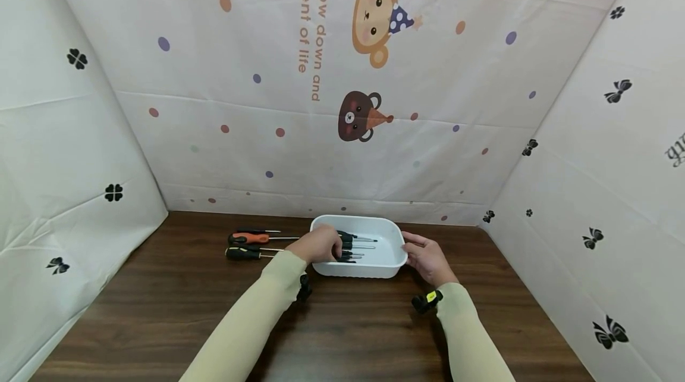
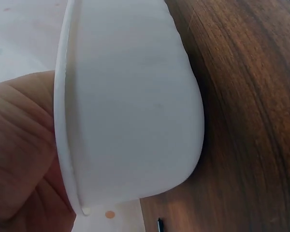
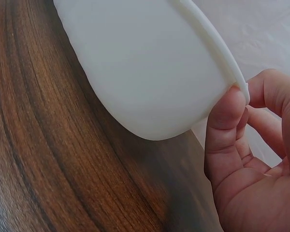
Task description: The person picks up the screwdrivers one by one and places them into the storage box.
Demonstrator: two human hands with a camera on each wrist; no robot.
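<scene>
A white plastic tray [image 1: 382,256] sits near the back of the table, with several dark-handled screwdrivers [image 1: 346,246] lying in its left part, shafts pointing right. My left hand [image 1: 320,243] reaches over the tray's left rim, down among the handles. Its fingers curl downward, and I cannot tell if they grip a screwdriver. The left wrist view shows that hand behind the tray wall [image 2: 130,106]. At the tray's right end, my right hand [image 1: 426,258] pinches the rim. In the right wrist view, its thumb [image 3: 227,108] presses the outside near the corner.
Left of the tray lie several more screwdrivers, including one with an orange and black handle [image 1: 250,238] and one with a black handle [image 1: 242,253]. Brown wood-grain table [image 1: 353,328] underneath. Printed white cloth walls [image 1: 299,156] rise at the back and both sides.
</scene>
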